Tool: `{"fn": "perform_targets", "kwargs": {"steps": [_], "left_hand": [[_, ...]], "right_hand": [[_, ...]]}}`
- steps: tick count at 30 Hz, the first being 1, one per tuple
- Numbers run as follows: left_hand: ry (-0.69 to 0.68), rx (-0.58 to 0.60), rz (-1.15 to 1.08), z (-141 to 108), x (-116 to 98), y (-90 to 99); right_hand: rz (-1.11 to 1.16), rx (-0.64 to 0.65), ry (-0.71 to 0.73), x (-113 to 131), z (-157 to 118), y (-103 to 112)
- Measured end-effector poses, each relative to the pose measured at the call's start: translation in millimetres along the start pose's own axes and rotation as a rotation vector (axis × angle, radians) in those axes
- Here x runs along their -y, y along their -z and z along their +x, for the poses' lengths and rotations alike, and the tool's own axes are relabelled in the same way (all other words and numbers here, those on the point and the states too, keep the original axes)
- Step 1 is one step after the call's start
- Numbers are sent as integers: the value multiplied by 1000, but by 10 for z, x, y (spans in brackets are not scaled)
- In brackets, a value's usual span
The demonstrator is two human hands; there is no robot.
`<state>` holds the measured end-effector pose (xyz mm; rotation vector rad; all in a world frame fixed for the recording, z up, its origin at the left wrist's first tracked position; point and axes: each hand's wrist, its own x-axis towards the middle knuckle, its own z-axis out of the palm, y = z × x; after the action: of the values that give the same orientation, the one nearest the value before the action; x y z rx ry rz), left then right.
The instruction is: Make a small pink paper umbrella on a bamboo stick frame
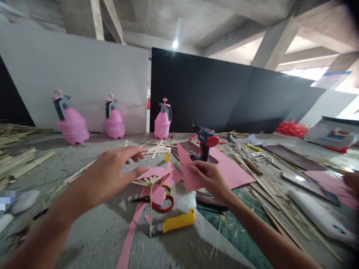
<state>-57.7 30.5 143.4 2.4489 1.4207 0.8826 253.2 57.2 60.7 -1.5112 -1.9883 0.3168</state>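
Observation:
My right hand (209, 177) pinches a piece of pink paper (187, 170) between thumb and fingers, holding it raised in front of the cordless drill (206, 140). My left hand (112, 173) is held out flat with fingers apart and nothing in it. Just beyond its thumb stands a small frame of thin bamboo sticks (150, 209), spread like a fan at the top. Below and behind it lie scissors (165, 205) with red and yellow handles, partly covered by pink paper scraps (155, 192). A yellow utility knife (179, 221) rests nearer to me.
Pink spray bottles (162, 121) line the back board. A small yellow glue bottle (168, 154) stands mid-table. Bamboo strips (252, 175) litter the right side, beside a phone (310, 186) and a white case (322, 216). Another person's hand (352, 181) shows at the right edge.

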Motion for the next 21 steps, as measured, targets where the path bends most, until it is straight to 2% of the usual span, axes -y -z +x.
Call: {"fn": "perform_targets", "kwargs": {"steps": [1, 3, 5, 7, 10, 13, 16, 21], "left_hand": [[36, 15, -94, 20, -72, -89], [22, 84, -319, 61, -197, -264], [-2, 122, -450, 103, -250, -390], [16, 35, -452, 143, -206, -434], [35, -86, -474, 190, -31, -371], [81, -220, -567, 209, 109, -262], [63, -314, -566, 197, 128, -178], [30, -375, -331, 133, 90, -59]], "right_hand": [[78, -1, 26, 153, -21, -6], [451, -13, 117, 442, -55, -32], [614, 23, 176, 645, -74, -66], [665, -9, 189, 706, -84, -105], [486, -54, 176, 545, -107, -199], [-61, 270, 299, 279, -144, -354], [-171, 410, 388, 124, -149, -537], [-280, 498, 457, 138, -52, -756]]}}
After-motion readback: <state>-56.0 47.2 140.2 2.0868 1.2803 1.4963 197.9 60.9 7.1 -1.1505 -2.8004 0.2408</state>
